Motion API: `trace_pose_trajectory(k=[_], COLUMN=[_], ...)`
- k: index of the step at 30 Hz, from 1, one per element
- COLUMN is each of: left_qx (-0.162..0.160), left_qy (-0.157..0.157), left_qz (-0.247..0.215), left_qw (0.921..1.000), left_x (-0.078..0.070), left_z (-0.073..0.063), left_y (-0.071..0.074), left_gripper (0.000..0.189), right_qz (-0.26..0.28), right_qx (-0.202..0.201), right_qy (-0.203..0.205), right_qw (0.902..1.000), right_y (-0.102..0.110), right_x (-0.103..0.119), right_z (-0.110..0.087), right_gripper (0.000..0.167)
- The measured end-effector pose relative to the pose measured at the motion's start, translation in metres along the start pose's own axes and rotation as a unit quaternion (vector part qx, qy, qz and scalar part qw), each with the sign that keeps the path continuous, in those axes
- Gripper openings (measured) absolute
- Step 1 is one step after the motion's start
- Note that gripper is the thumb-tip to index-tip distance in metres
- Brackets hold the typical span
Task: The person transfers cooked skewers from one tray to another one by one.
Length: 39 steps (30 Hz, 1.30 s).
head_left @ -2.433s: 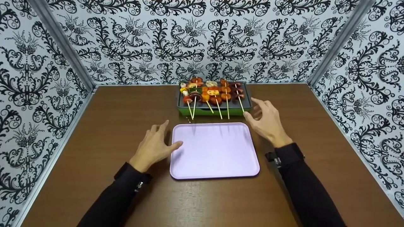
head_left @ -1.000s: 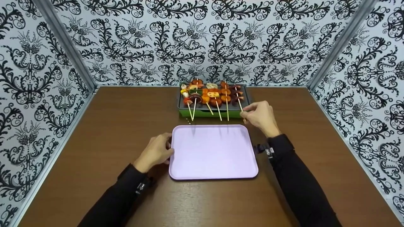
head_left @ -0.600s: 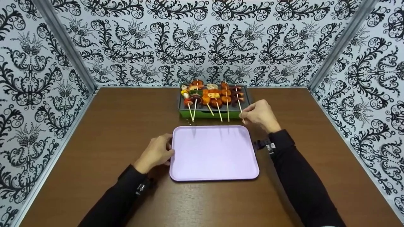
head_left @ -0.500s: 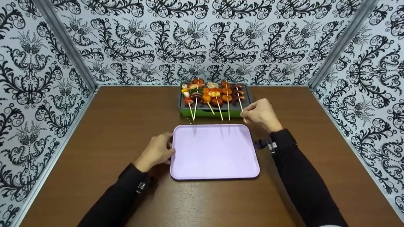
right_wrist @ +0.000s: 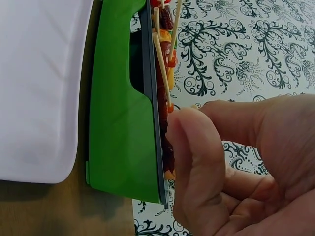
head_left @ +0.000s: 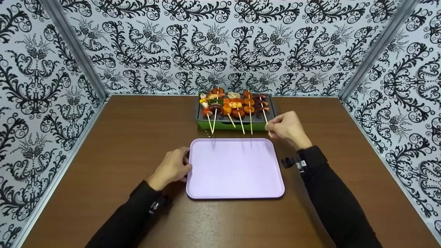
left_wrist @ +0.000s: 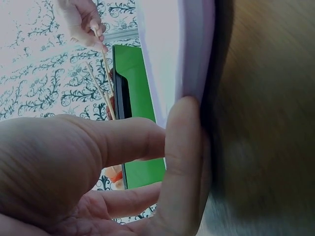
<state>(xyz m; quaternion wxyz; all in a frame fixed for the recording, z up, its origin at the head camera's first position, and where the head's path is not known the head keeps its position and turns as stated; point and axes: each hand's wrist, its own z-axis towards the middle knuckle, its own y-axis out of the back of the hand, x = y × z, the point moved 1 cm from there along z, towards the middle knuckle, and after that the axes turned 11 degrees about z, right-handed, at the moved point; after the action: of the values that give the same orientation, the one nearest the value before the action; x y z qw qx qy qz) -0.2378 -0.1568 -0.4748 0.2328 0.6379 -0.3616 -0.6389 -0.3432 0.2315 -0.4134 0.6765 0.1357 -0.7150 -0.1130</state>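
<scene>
My left hand [head_left: 171, 169] holds the left edge of a lilac tray [head_left: 236, 168], thumb over the rim. In the left wrist view, fingers [left_wrist: 183, 157] lie against the tray's side. At the grill's front right corner, my right hand [head_left: 287, 128] pinches the stick end of the rightmost skewer [head_left: 264, 115], which carries dark reddish-brown pieces. That skewer's food still lies over the grill [head_left: 272, 112], a green box with a dark grey top. In the right wrist view, thumb and fingertips [right_wrist: 194, 128] meet beside the grill, hiding most of the stick.
Several other skewers [head_left: 237, 113] of mixed food lie on the grill, sticks overhanging its front toward the tray. The brown wooden table [head_left: 137, 137] is bounded by patterned walls [head_left: 220, 44] at the back and both sides.
Both hands were spread and apart from things at first. The left has since taken the tray's left edge, and the right has closed on the rightmost skewer's stick. Little moved in the last second.
</scene>
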Motion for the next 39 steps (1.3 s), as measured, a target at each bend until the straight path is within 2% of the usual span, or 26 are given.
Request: trace_pose_trajectory(k=[11, 16, 26, 34, 39], left_qx=[0.003, 0.005, 0.004, 0.006, 0.006], left_qy=[0.007, -0.002, 0.002, 0.0, 0.004], left_qz=[0.0, -0.014, -0.014, -0.011, -0.009], left_qw=[1.0, 0.9999, 0.9999, 0.9999, 0.9999], left_x=[0.001, 0.0, -0.002, -0.001, 0.001], left_z=[-0.002, -0.002, -0.002, -0.002, -0.002], left_y=[0.003, 0.0, -0.001, 0.0, 0.001], left_gripper=[0.063, 0.063, 0.062, 0.061, 0.062], right_qz=[0.026, 0.035, 0.046, 0.041, 0.058], right_qx=[-0.021, -0.033, -0.026, -0.021, -0.009], right_qy=[-0.004, -0.003, 0.025, 0.045, 0.051], right_qw=[0.9994, 0.9989, 0.9983, 0.9979, 0.997], right_y=[-0.005, -0.001, 0.002, -0.004, -0.009], right_x=[0.002, 0.001, 0.002, 0.0, 0.002], right_z=[-0.003, -0.009, -0.027, -0.044, -0.052], right_gripper=[0.019, 0.018, 0.016, 0.014, 0.013])
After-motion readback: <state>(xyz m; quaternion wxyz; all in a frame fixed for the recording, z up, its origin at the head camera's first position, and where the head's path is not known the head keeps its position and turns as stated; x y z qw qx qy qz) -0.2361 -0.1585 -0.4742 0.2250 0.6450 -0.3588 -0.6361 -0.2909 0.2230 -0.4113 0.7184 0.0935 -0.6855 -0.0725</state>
